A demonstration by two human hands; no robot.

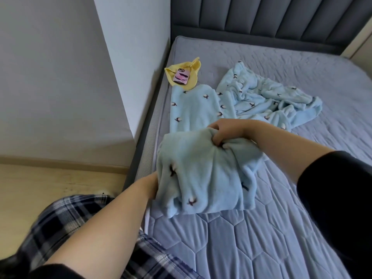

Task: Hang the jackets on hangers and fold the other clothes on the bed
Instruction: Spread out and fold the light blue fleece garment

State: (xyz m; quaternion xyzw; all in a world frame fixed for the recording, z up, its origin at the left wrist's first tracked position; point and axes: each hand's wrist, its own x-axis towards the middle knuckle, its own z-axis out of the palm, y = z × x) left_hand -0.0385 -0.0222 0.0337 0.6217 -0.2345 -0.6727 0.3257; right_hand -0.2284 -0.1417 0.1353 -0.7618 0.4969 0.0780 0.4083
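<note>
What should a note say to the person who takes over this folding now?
Right hand grips the top of the blue fleece garment; left hand is at its lower edge, fingers hidden.
Near end lifted, far end flat on the mattress.
Second blue fleece piece lies crumpled, unfolded.
Yellow cloth lies beyond, a phone on it.
Left: finish this fold, fold the rest. No jackets or hangers in view.

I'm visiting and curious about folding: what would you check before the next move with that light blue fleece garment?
1. Right hand grips the light blue flower-print fleece garment: ok.
2. Left hand has a grip: cannot tell, fingers hidden behind fabric.
3. Garment's far half flat on the quilted grey mattress: ok.
4. Crumpled second blue fleece garment folded: not ok.
5. Pink-cased phone on the yellow cloth, off the garment: ok.
</note>
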